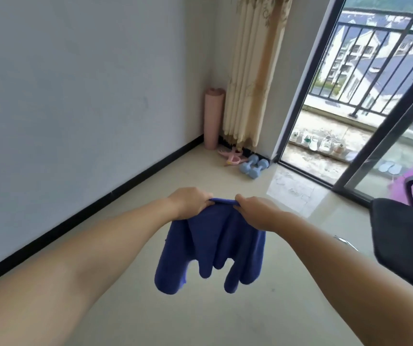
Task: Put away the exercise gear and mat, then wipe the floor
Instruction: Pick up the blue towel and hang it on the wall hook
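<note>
A blue cloth [215, 248] hangs in the air in front of me, above the pale tiled floor [200, 320]. My left hand [190, 202] and my right hand [255, 211] each grip its top edge, close together. In the far corner a rolled pink mat [214, 118] stands upright against the wall. Next to it on the floor lie a pink exercise tool [231, 157] and two light blue dumbbells [254, 166].
A beige curtain [253, 71] hangs by the open sliding door [305, 96] to a balcony with shoes [318, 143] and a railing. A black chair [405, 240] stands at my right. A black skirting runs along the left wall.
</note>
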Tool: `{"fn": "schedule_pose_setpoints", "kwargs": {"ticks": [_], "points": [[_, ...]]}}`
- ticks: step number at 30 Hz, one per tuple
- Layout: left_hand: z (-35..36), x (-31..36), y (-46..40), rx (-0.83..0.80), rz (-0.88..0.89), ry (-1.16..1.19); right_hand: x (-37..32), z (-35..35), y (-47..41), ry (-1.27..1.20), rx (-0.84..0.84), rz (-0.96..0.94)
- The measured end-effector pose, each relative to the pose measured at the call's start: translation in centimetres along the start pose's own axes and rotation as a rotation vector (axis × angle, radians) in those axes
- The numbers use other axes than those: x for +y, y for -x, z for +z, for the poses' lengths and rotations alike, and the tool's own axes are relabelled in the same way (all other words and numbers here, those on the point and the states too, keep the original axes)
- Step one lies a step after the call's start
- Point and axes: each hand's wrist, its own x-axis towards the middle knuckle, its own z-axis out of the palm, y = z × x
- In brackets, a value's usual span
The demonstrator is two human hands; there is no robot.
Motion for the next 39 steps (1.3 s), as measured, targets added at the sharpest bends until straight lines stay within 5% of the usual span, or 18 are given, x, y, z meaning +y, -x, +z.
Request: {"fn": "schedule_pose_setpoints", "kwargs": {"ticks": [10,20,27,39], "points": [[-6.5,-7.7,-19.6,0.053,-0.022,0.045,9.8,-6.9,-18.7,0.072,0.070,-0.039],[-18.0,-15.6,-40.6,0.339,-0.235,0.222,20.4,-21.6,-42.9,-0.243,0.077,-0.180],[-27.2,-24.9,-49.0,0.422,-0.309,0.171,19.9,-29.8,-57.7,-0.350,0.062,-0.408],[-53.3,-43.0,-58.3,0.584,-0.351,-0.199,14.1,-53.2,-81.5,-0.102,0.506,-0.615]]}}
